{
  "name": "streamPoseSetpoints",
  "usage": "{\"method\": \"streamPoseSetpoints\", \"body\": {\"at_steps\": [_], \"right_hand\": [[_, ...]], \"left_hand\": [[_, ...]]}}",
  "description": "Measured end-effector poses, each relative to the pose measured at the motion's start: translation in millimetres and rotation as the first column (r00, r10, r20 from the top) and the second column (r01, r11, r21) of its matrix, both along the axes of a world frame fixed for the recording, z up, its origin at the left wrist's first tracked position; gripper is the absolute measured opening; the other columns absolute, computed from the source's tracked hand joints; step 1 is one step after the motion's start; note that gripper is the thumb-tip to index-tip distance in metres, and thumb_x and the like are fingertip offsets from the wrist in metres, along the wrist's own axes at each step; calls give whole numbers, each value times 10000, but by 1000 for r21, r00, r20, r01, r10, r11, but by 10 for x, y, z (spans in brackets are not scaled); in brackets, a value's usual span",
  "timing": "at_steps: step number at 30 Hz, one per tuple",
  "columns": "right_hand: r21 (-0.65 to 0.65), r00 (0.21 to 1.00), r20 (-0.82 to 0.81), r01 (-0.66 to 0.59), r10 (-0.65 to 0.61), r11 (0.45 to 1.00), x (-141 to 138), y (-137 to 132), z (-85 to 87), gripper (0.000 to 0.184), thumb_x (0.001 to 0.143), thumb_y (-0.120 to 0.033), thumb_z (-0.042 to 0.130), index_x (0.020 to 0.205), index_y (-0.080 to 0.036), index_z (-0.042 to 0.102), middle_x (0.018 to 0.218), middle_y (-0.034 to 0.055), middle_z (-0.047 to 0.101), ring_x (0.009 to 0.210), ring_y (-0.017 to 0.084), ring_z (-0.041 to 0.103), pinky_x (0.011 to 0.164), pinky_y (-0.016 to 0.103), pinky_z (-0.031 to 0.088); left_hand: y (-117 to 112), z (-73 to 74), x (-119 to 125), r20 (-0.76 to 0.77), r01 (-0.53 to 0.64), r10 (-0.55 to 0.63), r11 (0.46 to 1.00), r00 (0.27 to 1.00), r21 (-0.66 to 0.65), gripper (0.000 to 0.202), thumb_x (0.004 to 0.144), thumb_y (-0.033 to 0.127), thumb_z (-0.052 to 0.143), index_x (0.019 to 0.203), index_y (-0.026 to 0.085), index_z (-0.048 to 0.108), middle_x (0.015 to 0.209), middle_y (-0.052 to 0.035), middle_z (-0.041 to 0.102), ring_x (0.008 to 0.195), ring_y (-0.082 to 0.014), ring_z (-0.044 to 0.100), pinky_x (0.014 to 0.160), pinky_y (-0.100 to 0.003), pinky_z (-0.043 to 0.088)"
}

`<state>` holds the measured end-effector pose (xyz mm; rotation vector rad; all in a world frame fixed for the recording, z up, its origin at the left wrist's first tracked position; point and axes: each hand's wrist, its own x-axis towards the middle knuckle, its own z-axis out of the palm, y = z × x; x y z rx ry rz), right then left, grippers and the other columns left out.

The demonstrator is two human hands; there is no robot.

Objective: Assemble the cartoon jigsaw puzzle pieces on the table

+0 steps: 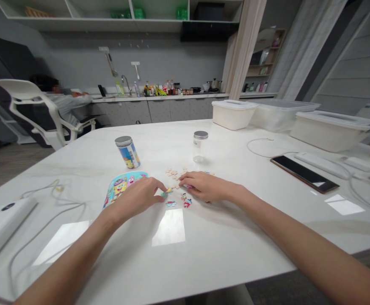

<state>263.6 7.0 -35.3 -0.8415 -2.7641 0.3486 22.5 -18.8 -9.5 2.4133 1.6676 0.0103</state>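
My left hand [137, 195] has its thumb and index finger closed on the edges of a green and yellow jigsaw piece [166, 193] lying on the table. My right hand [205, 185] rests to the right with fingers stretched out, fingertips down among the pieces and covering some of them. In front of the hands lie a blue and red piece [171, 203] and a colourful piece [187, 203]. Several plain wooden-backed pieces [172, 172] lie beyond the fingers. A cartoon picture card [113, 188] is partly under my left hand.
Behind the card stands a printed jar [128, 153] with a metal lid; a clear jar [199, 148] stands further right. A phone [304, 173], cables and white bins [329, 131] occupy the right side. At left lies a power strip [7, 224]. A person [72, 106] sits beyond the table.
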Motion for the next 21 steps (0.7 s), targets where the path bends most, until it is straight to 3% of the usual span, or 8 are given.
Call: {"method": "streamPoseSetpoints", "body": {"at_steps": [10,21], "right_hand": [[18,999,40,24,-25,1000,1,-9,5,333,947,-159,408,1225,-189,588,1346,96,565,1189,226,550,981,404,456],[-1,999,36,28,-28,1000,0,-23,24,329,950,-165,404,1216,-178,598,1348,110,564,1196,237,550,991,420,450]], "left_hand": [[-7,-27,-36,17,15,-15,1000,1000,10,291,797,306,618,1066,276,724,834,-27,660,777,-211,626,739,-296,440],[-19,42,-19,23,9,-9,1000,1000,16,200,813,345,612,946,267,740,739,-11,629,701,-194,603,637,-284,394]]}}
